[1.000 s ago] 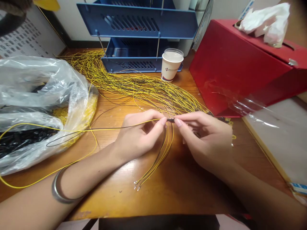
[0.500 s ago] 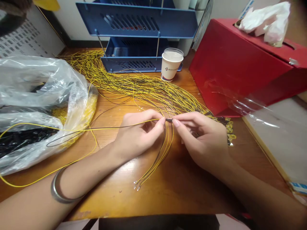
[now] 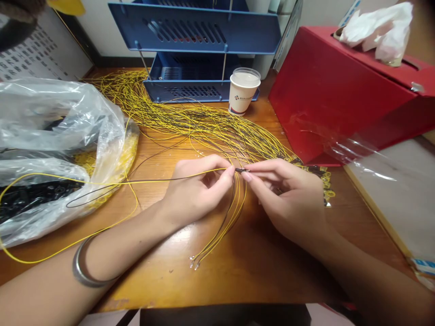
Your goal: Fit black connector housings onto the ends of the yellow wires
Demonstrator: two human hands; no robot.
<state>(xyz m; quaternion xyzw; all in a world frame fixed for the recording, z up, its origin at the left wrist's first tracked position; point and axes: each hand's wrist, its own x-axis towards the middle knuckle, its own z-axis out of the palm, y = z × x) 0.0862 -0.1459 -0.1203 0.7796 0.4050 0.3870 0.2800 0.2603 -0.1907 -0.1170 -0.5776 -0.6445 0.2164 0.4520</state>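
My left hand (image 3: 200,185) is closed in a pinch on a yellow wire (image 3: 159,182) and a black wire that run in from the left. Just past its fingertips is a short black tubular piece (image 3: 239,170). My right hand (image 3: 292,194) pinches the far end of that piece, where a tiny shiny bit shows between thumb and forefinger. Its other fingers are curled and partly hidden. Below the hands, several loose yellow and black wires (image 3: 222,233) hang towards me, with small metal terminals (image 3: 195,262) at their ends.
A long bundle of yellow and black wires (image 3: 204,120) lies across the table (image 3: 163,276) behind my hands. At left sits a clear plastic bag (image 3: 112,117) of black and yellow parts. Behind stand a blue tray rack (image 3: 204,31), a paper cup (image 3: 239,95) and a red box (image 3: 326,86).
At the right fingertips, the thumb and forefinger have parted slightly, and a tiny shiny end of the black piece now shows. My left hand is nearly still.
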